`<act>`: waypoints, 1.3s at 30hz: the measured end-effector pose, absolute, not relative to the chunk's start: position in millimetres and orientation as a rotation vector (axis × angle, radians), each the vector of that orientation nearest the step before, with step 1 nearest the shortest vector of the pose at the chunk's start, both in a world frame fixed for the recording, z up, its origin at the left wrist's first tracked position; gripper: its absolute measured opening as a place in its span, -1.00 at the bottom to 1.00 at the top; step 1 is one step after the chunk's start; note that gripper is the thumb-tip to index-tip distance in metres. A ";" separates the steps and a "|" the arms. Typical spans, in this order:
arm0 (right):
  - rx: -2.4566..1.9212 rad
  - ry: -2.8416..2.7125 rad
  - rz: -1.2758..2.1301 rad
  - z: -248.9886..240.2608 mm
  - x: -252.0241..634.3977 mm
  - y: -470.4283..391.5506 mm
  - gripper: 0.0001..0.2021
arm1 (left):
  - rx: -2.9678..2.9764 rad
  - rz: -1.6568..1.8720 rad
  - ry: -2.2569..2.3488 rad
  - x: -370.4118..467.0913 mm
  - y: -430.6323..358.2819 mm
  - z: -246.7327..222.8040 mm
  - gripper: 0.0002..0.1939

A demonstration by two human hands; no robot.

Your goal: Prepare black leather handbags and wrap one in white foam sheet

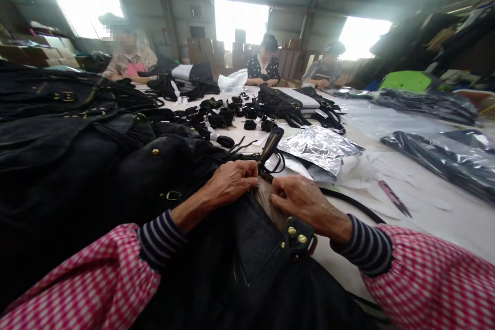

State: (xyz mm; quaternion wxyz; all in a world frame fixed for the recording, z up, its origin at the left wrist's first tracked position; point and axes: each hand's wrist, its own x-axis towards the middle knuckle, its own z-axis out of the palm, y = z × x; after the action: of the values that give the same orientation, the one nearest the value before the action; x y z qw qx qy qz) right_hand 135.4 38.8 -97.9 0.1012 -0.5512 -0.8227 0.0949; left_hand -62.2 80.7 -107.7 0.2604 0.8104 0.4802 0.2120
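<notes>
A black leather-like bag (255,237) lies in front of me, its zipped opening parted so that brownish lining (267,200) shows. My left hand (236,179) is closed, pinching the bag's edge by the zipper. Across the opening, my right hand (299,200) is also closed, its fingers curled at the opposite edge. The loose zipper end (269,147) stands up beyond my hands. Near my right wrist is a strap tab with brass studs (297,234). Whatever small part lies between my fingertips is hidden.
More black bags (69,160) are heaped on the left. Silver foil packaging (323,147), pink-handled thread snips (394,198) and plastic-wrapped bags (441,157) lie to the right. Rolled black straps (216,113) are scattered ahead. Several people sit across the white table (429,237).
</notes>
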 end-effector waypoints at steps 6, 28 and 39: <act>-1.673 -2.568 0.086 -111.2 137.6 41.4 -0.81 | 2.155 0.544 1.180 -63.6 82.0 -111.0 -0.88; -1.488 -2.196 0.521 -126.9 140.9 51.8 -0.89 | 2.689 0.295 1.260 -52.1 70.3 -109.9 -0.82; -1.094 -1.573 1.242 -127.6 162.7 66.6 -0.84 | 2.541 0.556 1.158 -19.7 82.4 -96.7 -0.73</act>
State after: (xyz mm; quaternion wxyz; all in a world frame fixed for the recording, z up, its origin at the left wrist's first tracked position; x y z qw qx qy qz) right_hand 162.7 66.6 -127.6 0.4161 -0.4356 -0.6264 0.4946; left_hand -19.7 82.4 -96.7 0.1469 0.8827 0.4023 0.1934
